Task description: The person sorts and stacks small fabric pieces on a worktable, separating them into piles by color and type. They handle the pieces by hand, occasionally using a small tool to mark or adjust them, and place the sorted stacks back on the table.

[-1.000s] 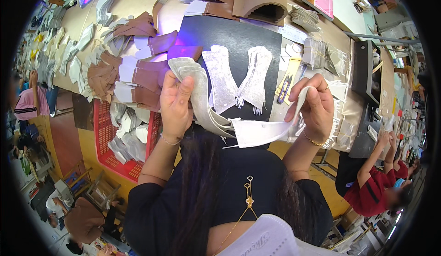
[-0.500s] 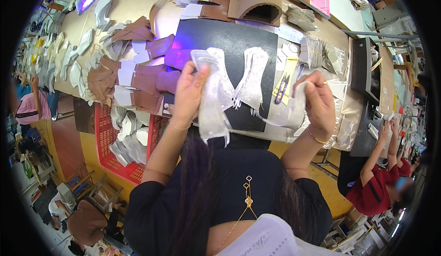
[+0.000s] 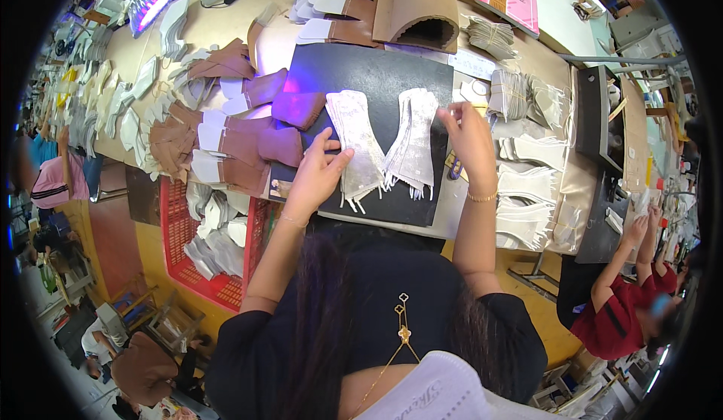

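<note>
Holds left hand (image 3: 313, 180) half-open and empty, right hand (image 3: 471, 138) loosely curled (can't tell if gripping), flanking white fringed strips (image 3: 357, 138) remaining on black mat (image 3: 399, 67); with fringed bundles (image 3: 525, 184) already at its four o'clock.

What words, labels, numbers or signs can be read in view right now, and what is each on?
Pink booklet, upper right: lettering on its cover, not copied here.
White piece at the lower edge: script-like lettering, not copied here.
White strip just below the brown roll: marks too small to read.
I can make out no other lettering clearly.
</note>
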`<state>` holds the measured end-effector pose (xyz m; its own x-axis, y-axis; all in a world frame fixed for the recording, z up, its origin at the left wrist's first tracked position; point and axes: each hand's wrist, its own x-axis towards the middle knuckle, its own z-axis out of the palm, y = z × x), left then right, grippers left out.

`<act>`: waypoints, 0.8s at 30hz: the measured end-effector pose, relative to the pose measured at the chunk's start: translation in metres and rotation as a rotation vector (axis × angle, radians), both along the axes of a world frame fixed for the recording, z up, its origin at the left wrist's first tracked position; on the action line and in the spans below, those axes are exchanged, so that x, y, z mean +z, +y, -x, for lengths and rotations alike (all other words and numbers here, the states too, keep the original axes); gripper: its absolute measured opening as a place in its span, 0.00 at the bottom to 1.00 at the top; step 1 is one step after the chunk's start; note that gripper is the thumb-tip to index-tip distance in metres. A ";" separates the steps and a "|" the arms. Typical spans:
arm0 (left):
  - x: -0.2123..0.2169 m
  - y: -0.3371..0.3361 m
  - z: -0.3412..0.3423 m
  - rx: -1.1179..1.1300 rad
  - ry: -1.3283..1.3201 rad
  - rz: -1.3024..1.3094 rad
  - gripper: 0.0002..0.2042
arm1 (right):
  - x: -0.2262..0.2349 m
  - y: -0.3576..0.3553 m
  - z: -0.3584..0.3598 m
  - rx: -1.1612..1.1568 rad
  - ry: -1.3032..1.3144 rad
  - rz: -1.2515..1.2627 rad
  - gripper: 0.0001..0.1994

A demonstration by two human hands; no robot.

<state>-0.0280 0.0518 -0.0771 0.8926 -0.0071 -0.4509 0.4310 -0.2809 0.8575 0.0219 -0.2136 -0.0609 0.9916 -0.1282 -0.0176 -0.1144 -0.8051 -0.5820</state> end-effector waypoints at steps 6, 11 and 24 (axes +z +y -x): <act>-0.013 0.005 -0.017 0.019 0.176 0.524 0.25 | -0.001 0.030 0.036 0.035 0.138 0.087 0.18; -0.016 -0.021 -0.033 -0.256 -0.047 -0.156 0.22 | -0.014 0.051 0.043 0.035 -0.046 0.031 0.17; 0.051 -0.036 -0.021 -0.230 -0.401 -0.483 0.20 | 0.050 0.042 0.044 0.022 0.001 -0.100 0.31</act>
